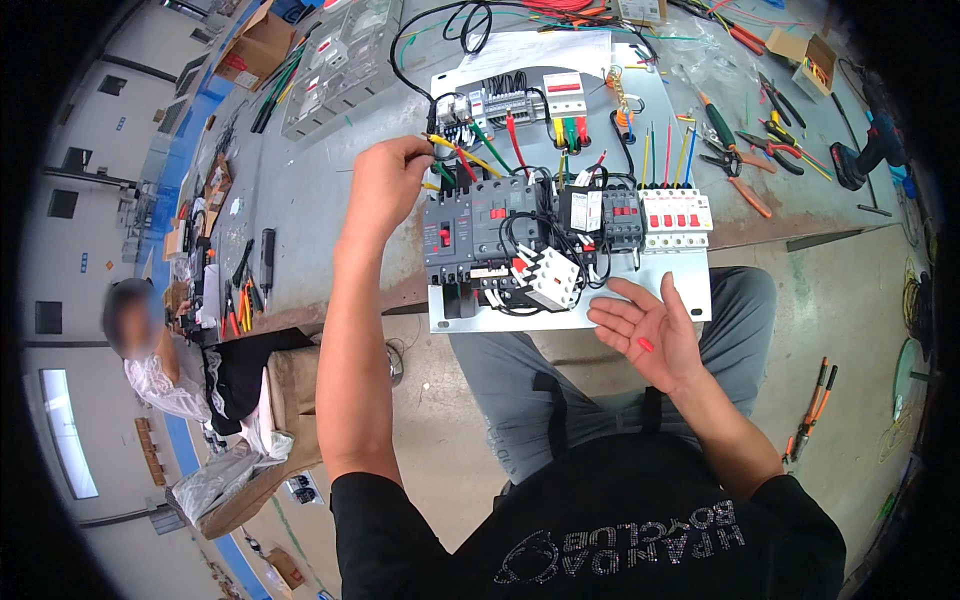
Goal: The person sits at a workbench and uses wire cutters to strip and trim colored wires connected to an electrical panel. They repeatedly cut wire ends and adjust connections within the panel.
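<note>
My left hand (392,180) is closed in a pinch at the upper left corner of an electrical assembly, beside the ends of a yellow wire (462,145) and a green wire. What its fingertips hold is too small to make out. Palm up and fingers stretched, my right hand (655,335) is at the front right of the mounting plate (683,280). A small red sleeve-like piece (645,344) lies on that palm. The plate carries a dark circuit breaker (447,238), contactors (503,222), a white auxiliary block (550,278) among black wires, and white miniature breakers (676,215).
Pliers (735,150), cutters and a cordless drill (870,150) lie at the right of the table. Clear-covered boxes (340,70) and a carton (255,50) stand back left. A person (165,350) sits at the left; an orange-handled tool (812,410) lies on the floor.
</note>
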`<action>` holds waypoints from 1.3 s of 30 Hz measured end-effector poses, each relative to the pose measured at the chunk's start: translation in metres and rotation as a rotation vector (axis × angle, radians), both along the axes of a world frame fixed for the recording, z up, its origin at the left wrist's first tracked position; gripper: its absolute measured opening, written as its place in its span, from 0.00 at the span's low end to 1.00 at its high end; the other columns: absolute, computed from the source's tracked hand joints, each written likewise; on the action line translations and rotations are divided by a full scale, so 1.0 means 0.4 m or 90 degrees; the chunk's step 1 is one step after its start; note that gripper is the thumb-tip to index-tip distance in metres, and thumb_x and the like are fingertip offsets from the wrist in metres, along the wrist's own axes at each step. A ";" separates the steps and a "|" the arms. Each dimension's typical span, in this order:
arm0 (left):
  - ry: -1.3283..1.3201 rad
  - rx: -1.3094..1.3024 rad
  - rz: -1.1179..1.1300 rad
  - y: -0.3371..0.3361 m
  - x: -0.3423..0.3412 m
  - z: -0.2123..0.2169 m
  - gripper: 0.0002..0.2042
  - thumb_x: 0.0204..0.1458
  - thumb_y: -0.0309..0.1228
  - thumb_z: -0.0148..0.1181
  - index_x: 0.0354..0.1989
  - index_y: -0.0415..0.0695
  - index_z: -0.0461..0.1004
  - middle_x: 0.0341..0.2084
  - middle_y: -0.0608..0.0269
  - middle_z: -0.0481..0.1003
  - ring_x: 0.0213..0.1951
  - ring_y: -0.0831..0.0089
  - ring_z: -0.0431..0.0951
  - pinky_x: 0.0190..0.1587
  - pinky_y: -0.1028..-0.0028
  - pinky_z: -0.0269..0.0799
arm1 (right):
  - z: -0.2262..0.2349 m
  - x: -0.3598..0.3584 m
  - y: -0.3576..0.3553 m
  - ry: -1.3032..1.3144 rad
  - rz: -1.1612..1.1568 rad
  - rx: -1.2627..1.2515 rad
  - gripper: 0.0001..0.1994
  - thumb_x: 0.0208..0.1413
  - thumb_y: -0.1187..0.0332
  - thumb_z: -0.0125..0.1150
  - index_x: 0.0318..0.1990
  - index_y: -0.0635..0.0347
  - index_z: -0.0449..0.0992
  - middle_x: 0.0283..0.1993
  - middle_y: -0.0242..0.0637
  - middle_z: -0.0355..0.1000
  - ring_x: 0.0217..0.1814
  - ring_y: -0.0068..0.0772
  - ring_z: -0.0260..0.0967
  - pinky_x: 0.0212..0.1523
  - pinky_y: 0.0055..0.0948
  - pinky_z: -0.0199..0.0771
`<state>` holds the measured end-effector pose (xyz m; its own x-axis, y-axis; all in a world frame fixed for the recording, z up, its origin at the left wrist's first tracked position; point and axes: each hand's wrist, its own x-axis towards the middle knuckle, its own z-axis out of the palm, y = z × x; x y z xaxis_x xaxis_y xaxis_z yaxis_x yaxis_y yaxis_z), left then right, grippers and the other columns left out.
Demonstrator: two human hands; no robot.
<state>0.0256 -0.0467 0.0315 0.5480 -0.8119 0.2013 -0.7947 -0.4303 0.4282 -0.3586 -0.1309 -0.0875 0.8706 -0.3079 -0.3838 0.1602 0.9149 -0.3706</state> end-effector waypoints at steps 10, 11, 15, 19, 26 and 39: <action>0.066 0.156 0.018 -0.043 0.023 0.031 0.11 0.55 0.31 0.69 0.40 0.36 0.85 0.29 0.52 0.83 0.28 0.67 0.80 0.35 0.67 0.74 | -0.002 -0.002 0.001 -0.006 0.005 0.001 0.40 0.73 0.35 0.34 0.70 0.66 0.65 0.63 0.57 0.73 0.69 0.51 0.71 0.68 0.46 0.72; 0.052 0.157 0.014 -0.044 0.020 0.033 0.11 0.55 0.31 0.69 0.40 0.36 0.85 0.28 0.52 0.83 0.27 0.67 0.80 0.35 0.67 0.74 | -0.001 -0.001 0.000 -0.007 0.006 -0.001 0.40 0.73 0.35 0.34 0.70 0.66 0.65 0.63 0.57 0.73 0.69 0.50 0.71 0.68 0.46 0.72; 0.004 0.113 0.002 -0.039 0.013 0.018 0.10 0.55 0.31 0.70 0.40 0.36 0.85 0.26 0.53 0.83 0.26 0.70 0.78 0.33 0.68 0.73 | -0.002 0.000 0.000 -0.006 0.005 -0.003 0.40 0.73 0.35 0.34 0.70 0.66 0.65 0.63 0.57 0.73 0.69 0.50 0.71 0.67 0.45 0.72; 0.040 -0.006 0.008 -0.002 0.009 -0.035 0.09 0.55 0.30 0.70 0.39 0.37 0.85 0.26 0.55 0.83 0.25 0.73 0.78 0.32 0.69 0.73 | -0.006 -0.001 0.004 -0.011 0.005 0.001 0.40 0.73 0.35 0.34 0.70 0.66 0.65 0.63 0.57 0.74 0.69 0.50 0.71 0.67 0.45 0.72; 0.004 0.052 0.051 -0.022 -0.011 -0.027 0.09 0.54 0.32 0.72 0.37 0.38 0.86 0.25 0.57 0.83 0.25 0.74 0.78 0.32 0.70 0.73 | -0.007 -0.004 0.001 -0.007 0.004 -0.003 0.40 0.73 0.35 0.36 0.70 0.66 0.65 0.63 0.56 0.74 0.68 0.50 0.71 0.66 0.45 0.73; -0.016 -0.156 0.118 0.062 -0.078 0.033 0.16 0.54 0.36 0.73 0.44 0.37 0.84 0.30 0.55 0.83 0.33 0.66 0.81 0.37 0.68 0.74 | 0.012 -0.005 0.011 -0.010 0.003 0.025 0.44 0.69 0.30 0.38 0.70 0.67 0.64 0.64 0.59 0.71 0.70 0.52 0.69 0.70 0.48 0.69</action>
